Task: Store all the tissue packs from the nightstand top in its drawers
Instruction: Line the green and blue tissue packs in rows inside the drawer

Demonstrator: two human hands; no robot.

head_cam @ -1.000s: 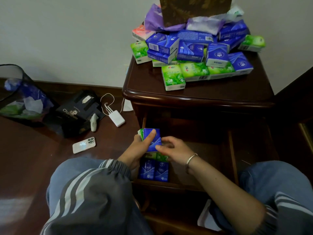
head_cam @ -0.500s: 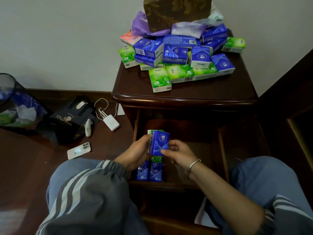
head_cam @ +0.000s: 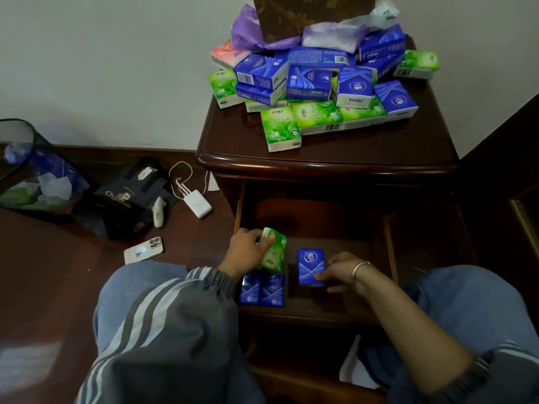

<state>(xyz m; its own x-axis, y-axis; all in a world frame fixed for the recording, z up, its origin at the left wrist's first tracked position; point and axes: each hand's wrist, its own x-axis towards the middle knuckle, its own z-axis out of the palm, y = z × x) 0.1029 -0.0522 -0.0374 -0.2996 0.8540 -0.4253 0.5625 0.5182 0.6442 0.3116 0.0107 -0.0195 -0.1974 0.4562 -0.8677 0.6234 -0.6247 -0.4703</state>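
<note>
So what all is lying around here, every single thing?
Tissue packs: many, blue, green, purple, pink; piled on nightstand top.
Patterned box: one, brown; atop pile.
Nightstand: one, dark brown; drawer open.
Blue packs: two; side by side, drawer front.
Single blue pack: one; drawer middle.
Green pack: one; over drawer.
Phone: one, pale; floor.
Charger block: one, white; floor.
Black box: one; floor.
Mesh bin: one, black; floor, left.
Left hand: grips Green pack.
Right hand: holds Single blue pack.

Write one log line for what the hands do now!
left hand: grips green tissue pack | right hand: holds blue tissue pack in drawer
</note>
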